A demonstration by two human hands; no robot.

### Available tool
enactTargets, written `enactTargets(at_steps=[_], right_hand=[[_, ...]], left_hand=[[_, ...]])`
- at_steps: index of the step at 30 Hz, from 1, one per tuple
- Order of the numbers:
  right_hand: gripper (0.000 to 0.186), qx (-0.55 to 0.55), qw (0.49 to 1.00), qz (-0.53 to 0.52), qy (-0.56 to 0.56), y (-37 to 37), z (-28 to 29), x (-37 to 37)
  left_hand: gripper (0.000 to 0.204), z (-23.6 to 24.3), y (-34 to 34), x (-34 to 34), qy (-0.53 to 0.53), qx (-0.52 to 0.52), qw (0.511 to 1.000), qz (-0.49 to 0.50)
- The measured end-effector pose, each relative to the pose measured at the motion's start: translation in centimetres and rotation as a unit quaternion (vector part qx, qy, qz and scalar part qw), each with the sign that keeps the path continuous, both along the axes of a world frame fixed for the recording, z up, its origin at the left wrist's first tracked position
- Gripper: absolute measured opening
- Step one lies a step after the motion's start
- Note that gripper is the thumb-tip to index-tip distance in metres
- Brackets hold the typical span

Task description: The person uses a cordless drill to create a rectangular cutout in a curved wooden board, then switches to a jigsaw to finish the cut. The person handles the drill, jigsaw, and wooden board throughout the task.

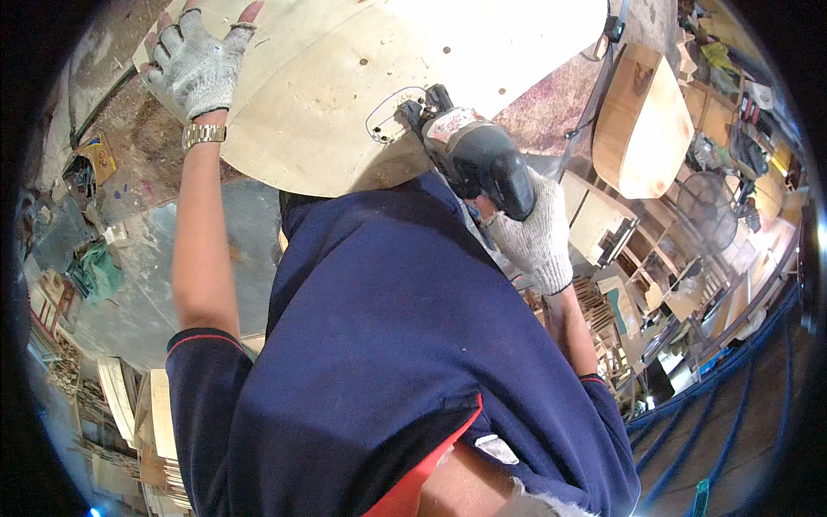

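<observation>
A pale plywood panel [301, 103] with a curved near edge lies in front of me. My left hand [200, 65], in a grey-white knit glove with bare fingertips, rests flat on its left side with the fingers spread. My right hand [536, 241], gloved too, is wrapped around the rear of a black power tool [482, 155] that looks like a jigsaw. The tool's front end sits on the panel, at the right of a drawn rounded outline [370, 121] with small holes inside. Its blade cannot be made out. Several dark round spots dot the panel farther off.
Beneath the panel is a stained brown work surface [551, 112]. A black cable [594, 112] runs along the right, beside a rounded wooden board [642, 129]. A fan [708, 207] and wood pieces fill the right side. Stacked curved wood [116, 396] stands at lower left.
</observation>
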State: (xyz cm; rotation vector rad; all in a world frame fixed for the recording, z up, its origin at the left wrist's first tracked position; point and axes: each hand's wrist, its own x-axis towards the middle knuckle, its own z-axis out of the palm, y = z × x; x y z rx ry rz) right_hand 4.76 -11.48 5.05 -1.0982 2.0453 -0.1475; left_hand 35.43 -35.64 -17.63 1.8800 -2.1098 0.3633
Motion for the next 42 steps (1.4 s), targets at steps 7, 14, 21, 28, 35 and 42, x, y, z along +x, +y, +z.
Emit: enactTargets(at_steps=[7,14,21,28,35,42], right_hand=[[0.033,0.008,1.000,-0.002,-0.005,-0.3,0.2,-0.1],[0.033,0.006,1.000,0.016,-0.001,-0.5,-0.1,-0.6],[0.033,0.011,1.000,0.017,-0.012,-0.8,0.0,-0.7],[0.037,0.015,0.999,0.046,0.016,-0.6,-0.2,-1.0],[0.034,0.016,0.998,0.052,0.013,-0.9,-0.2,-1.0],[0.030,0.010,0.997,0.070,0.019,-1.2,0.1,-0.9]], left_hand=[[0.088,3.9,1.8,-4.3,-0.068,0.074,0.993,0.070],[0.090,6.4,1.3,-3.3,0.173,0.134,0.976,0.012],[0.089,5.3,1.8,-4.8,-0.055,0.093,0.991,0.077],[0.091,4.5,1.6,-4.3,-0.103,0.075,0.989,0.076],[0.103,0.6,0.0,0.0,-0.039,0.042,0.998,0.016],[0.105,-0.1,0.0,0.3,-0.041,0.013,0.999,0.009]])
